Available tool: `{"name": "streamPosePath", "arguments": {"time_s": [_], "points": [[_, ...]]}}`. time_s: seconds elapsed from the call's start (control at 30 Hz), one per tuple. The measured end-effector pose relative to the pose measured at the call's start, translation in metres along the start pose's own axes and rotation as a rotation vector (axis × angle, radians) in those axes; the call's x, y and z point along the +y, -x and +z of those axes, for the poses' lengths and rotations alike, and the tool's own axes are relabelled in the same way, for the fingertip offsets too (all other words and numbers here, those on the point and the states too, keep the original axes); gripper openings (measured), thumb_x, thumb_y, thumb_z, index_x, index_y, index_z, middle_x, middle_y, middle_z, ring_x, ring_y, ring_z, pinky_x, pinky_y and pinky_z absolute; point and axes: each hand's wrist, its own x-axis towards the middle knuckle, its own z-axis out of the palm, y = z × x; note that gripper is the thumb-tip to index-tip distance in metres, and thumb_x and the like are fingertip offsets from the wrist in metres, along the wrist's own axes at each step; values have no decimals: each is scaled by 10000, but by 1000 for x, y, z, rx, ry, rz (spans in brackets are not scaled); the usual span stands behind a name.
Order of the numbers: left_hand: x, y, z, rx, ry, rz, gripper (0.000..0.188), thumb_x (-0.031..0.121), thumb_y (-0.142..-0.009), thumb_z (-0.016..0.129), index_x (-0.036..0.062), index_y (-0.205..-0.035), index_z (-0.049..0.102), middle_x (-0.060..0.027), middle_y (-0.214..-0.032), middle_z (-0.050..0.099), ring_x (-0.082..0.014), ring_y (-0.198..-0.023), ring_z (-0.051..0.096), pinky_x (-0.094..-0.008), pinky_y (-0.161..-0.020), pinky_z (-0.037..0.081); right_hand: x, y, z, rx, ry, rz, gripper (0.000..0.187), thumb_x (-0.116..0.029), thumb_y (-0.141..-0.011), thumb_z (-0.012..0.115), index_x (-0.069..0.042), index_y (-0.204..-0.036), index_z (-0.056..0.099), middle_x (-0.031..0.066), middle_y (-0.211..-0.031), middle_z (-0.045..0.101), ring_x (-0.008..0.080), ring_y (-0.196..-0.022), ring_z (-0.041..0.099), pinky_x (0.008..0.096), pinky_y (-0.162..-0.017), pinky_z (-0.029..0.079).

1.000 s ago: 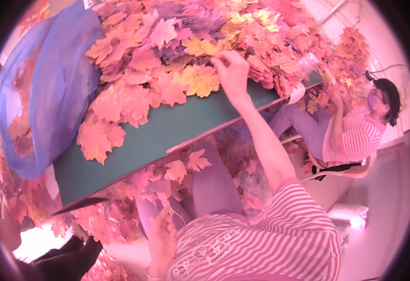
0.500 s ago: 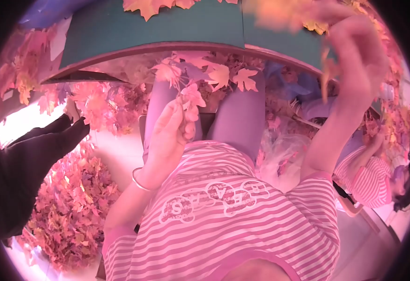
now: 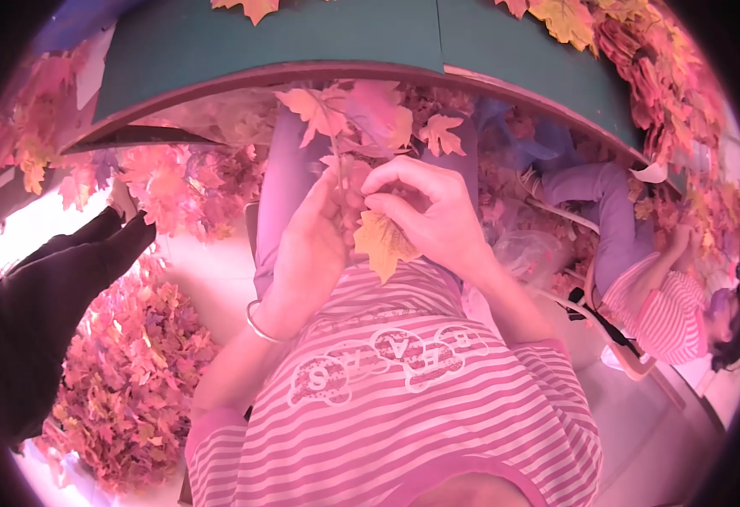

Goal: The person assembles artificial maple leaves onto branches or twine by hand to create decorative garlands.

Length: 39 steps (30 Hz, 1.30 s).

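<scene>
Both hands meet above my lap, just short of the table's near edge. My left hand point(image 3: 312, 241) is closed round the stem of a spray of artificial maple leaves point(image 3: 317, 111), whose pink and orange leaves fan out beyond the fingers. Beside it, my right hand point(image 3: 437, 211) pinches a single yellow-orange artificial leaf point(image 3: 383, 245) that hangs down over my striped shirt. The right fingertips are close to the left fingers; whether they touch cannot be made out.
A green-topped table point(image 3: 302, 38) curves across the front, with a heap of artificial leaves point(image 3: 649, 76) on its right. On the floor at left lies a large leaf pile point(image 3: 133, 380). A dark-sleeved person point(image 3: 23, 329) is at left, and another person in stripes point(image 3: 666, 313) sits at right.
My right hand has come down from over the table's right side to my left hand, bringing the yellow-orange leaf. My left hand keeps its hold on the spray.
</scene>
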Motion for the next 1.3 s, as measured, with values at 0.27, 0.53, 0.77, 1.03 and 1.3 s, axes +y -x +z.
{"name": "streamPosePath", "arguments": {"time_s": [0.27,0.53,0.77,1.03,1.3], "points": [[-9,-1,0,-11,2,153,221,226,-1037,610,63,-1179,655,18,-1037,654,-73,-922,587,-255,-819,480,-3,8,7,159,5,-109,142,36,-820,722,22,-959,697,97,-871,677,196,-755,669,279,-649,511],[-11,-1,13,22,-195,331,187,179,-1015,645,-1,-1063,660,-40,-927,683,-79,-758,603,-230,-718,506,0,13,7,247,-28,-138,156,90,-791,698,23,-933,701,103,-870,676,196,-769,668,279,-658,517],[-13,0,16,66,-270,399,168,174,-1009,656,7,-1013,660,-25,-884,670,-70,-748,575,-231,-712,484,-2,15,9,210,27,-175,187,144,-815,698,43,-970,715,96,-941,681,141,-857,654,252,-711,519],[-18,-1,15,64,-220,399,174,187,-1013,651,16,-981,653,-22,-895,673,-68,-763,569,-231,-730,473,-1,15,13,266,7,-166,161,100,-782,706,30,-927,697,116,-872,686,216,-784,690,284,-667,535],[-17,-6,12,62,-300,400,163,185,-1012,653,33,-956,636,0,-863,645,-62,-778,565,-225,-719,462,-6,7,11,267,84,-160,160,104,-819,719,21,-955,736,70,-894,693,122,-793,662,236,-643,506]]}}
